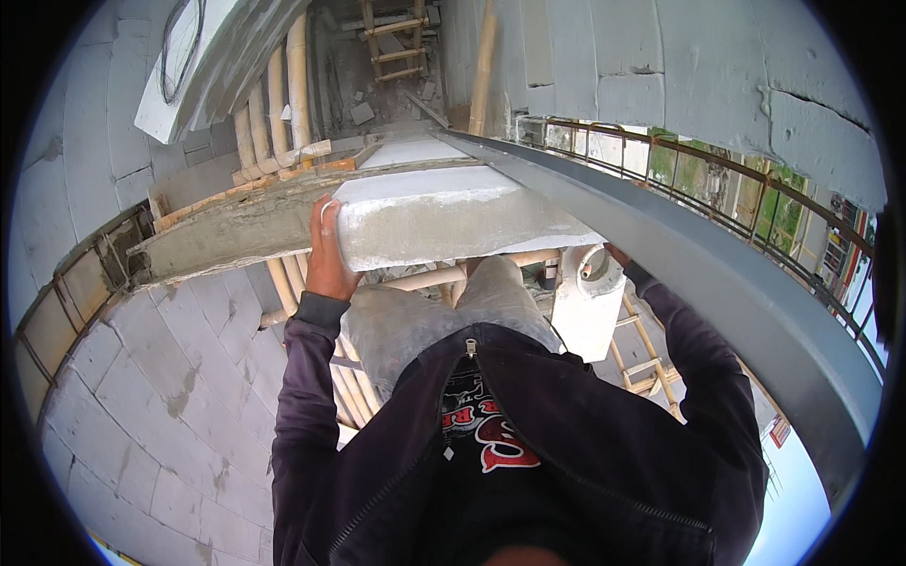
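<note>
A pale lightweight concrete block (453, 222) lies across in front of me on top of a concrete beam (226, 226), its near face smeared with grey mortar. Around the block's left end curl the fingers of my left hand (328, 253). Close to its right end is my right hand (617, 255), mostly hidden, so I cannot tell whether it touches the block. A long grey metal channel (679, 231) slants past the block's right side, between it and the barred opening.
Bamboo poles (297, 90) and a bamboo ladder (394, 42) stand beyond the beam. Another pale block (212, 71) juts in at upper left. Block walls (179, 406) rise on both sides. A white piece with a round hole (583, 302) is below right. Rebar (708, 156) spans the right opening.
</note>
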`<action>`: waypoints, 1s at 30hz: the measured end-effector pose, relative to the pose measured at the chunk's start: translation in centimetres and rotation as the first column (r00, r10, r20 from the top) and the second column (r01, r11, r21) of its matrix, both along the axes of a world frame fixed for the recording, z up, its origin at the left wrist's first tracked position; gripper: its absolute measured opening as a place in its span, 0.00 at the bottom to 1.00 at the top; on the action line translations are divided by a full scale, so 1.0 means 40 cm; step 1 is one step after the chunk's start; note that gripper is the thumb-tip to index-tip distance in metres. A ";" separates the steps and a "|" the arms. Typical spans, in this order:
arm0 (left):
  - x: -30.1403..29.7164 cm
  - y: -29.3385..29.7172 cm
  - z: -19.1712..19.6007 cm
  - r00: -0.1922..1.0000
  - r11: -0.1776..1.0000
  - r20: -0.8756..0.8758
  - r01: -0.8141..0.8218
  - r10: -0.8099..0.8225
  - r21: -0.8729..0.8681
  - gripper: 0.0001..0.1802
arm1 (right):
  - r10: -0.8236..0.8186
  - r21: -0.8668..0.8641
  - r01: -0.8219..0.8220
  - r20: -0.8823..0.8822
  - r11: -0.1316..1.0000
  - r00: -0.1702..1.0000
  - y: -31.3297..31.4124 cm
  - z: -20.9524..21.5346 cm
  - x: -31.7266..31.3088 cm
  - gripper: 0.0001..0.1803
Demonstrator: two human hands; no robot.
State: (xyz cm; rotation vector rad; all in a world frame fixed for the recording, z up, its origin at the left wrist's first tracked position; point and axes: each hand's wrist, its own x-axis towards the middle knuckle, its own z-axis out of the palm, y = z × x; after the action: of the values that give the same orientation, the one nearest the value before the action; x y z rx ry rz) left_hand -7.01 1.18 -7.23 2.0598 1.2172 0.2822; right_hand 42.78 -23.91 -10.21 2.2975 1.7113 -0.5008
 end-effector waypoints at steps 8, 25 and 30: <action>-0.001 -0.006 0.007 1.000 0.999 -0.014 -0.018 0.018 -0.033 0.55 | 0.008 0.014 -0.008 0.003 1.000 1.000 0.005 -0.006 -0.007 0.48; -0.007 -0.006 0.007 0.997 0.999 -0.076 -0.013 0.016 0.041 0.55 | 0.014 -0.036 -0.014 0.006 0.999 1.000 -0.001 0.006 -0.003 0.49; 0.000 -0.005 0.015 0.998 0.994 0.042 -0.038 0.042 -0.101 0.57 | 0.023 -0.045 -0.022 0.011 0.999 1.000 0.003 0.003 -0.002 0.49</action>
State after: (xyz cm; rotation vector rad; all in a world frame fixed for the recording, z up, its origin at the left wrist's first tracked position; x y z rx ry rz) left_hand -7.02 0.98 -6.65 1.9353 1.2224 0.2783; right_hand 42.69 -23.80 -10.10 2.2433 1.7013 -0.5146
